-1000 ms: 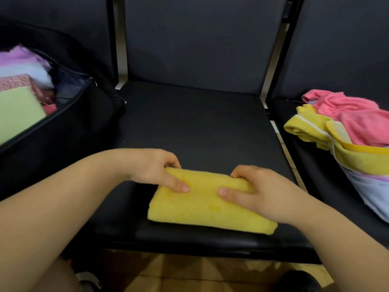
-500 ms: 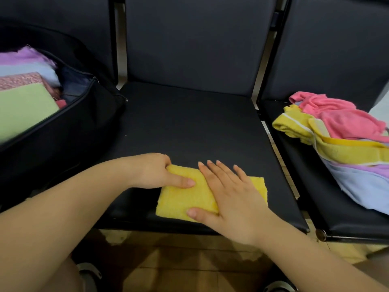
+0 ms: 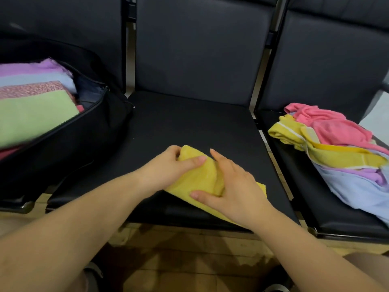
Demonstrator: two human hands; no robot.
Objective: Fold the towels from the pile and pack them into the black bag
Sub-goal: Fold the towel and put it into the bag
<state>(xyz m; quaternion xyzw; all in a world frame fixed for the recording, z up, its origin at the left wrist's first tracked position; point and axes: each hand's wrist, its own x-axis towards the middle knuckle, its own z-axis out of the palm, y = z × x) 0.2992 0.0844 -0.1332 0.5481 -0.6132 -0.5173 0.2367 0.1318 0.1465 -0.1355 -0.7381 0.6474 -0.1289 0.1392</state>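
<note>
A folded yellow towel lies at the front of the middle black seat, its left end raised. My left hand grips that raised end, thumb on top. My right hand rests on the towel's right half with fingers straight and thumb spread. The open black bag stands on the left seat and holds folded towels in green, pink and purple. The pile of unfolded towels, pink, yellow, purple and light blue, sits on the right seat.
Black seat backs rise behind all three seats. Metal frame bars run between the seats. A tiled floor shows below the front edge of the seats, with my knees at the bottom corners.
My left hand has lifted the towel's left end off the seat and turned it toward the right. My right hand stays flat on the towel's right half.
</note>
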